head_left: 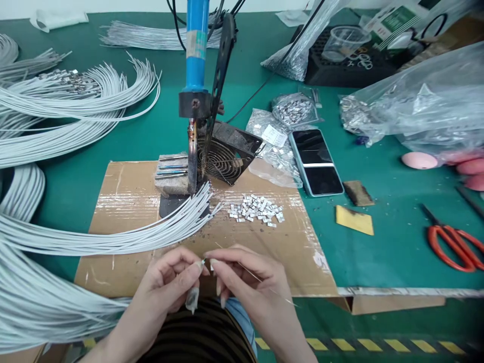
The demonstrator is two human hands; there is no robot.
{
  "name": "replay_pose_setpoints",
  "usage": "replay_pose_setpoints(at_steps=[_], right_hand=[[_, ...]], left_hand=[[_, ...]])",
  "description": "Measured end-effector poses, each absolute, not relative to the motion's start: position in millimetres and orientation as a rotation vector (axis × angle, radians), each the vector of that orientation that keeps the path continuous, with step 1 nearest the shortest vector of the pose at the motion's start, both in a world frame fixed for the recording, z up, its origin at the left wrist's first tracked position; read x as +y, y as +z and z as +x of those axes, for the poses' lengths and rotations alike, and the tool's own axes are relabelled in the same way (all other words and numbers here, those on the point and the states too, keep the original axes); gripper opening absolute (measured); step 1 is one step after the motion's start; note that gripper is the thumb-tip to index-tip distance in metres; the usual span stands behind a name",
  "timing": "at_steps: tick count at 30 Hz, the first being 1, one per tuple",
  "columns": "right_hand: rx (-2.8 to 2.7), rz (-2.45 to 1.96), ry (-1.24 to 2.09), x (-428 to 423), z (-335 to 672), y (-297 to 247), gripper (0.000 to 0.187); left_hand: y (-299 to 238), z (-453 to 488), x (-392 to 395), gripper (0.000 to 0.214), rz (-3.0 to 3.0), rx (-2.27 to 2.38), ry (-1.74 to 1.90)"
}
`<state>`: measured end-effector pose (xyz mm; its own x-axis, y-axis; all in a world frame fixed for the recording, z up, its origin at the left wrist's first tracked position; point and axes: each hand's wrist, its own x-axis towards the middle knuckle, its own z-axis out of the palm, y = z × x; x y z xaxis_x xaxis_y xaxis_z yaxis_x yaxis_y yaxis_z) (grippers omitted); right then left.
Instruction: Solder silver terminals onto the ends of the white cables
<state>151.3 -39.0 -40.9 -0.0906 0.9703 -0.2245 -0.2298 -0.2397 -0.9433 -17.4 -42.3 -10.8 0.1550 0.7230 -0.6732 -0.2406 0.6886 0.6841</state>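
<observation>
My left hand (pixel 168 282) and my right hand (pixel 247 282) meet at the near edge of a cardboard sheet (pixel 132 201), fingertips pinched together around a tiny part (pixel 204 262) too small to name. A thin strand of wire (pixel 260 280) runs across my right hand, and a small clear piece (pixel 192 298) hangs under my left. Just beyond lie a bundle of white wires (pixel 151 233) and a pile of small metal terminals (pixel 257 208). A blue-handled soldering iron (pixel 196 55) stands in its holder next to a small fan (pixel 223 156).
More white wire bundles (pixel 56 101) cover the left of the green table. On the right lie a phone (pixel 315 161), bags of terminals (pixel 295 108), a yellow sponge (pixel 354 220), red scissors (pixel 451 244), clear plastic bags (pixel 423 101) and a black tray (pixel 340 60).
</observation>
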Motion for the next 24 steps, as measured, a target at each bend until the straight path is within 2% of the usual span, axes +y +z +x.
replay_pose_setpoints(at_steps=[9, 12, 18, 21, 24], right_hand=[[-1.035, -1.163, 1.476, -42, 146, -39, 0.013], [-0.910, -1.163, 1.538, -44, 143, -42, 0.008], [-0.616, -1.075, 1.887, -40, 147, -46, 0.029], [-0.638, -1.097, 1.894, -35, 149, -38, 0.022], [-0.862, -1.216, 1.697, -32, 151, -26, 0.004]], left_hand=[[-13, -15, -44, 0.047, 0.562, 1.266, 0.755], [-14, -14, -46, 0.045, 0.598, 1.295, 0.786], [-10, -11, -47, 0.036, 0.671, 1.343, 0.868], [-7, -9, -48, 0.028, 0.751, 1.404, 0.860], [-6, -7, -50, 0.023, 0.815, 1.470, 0.884]])
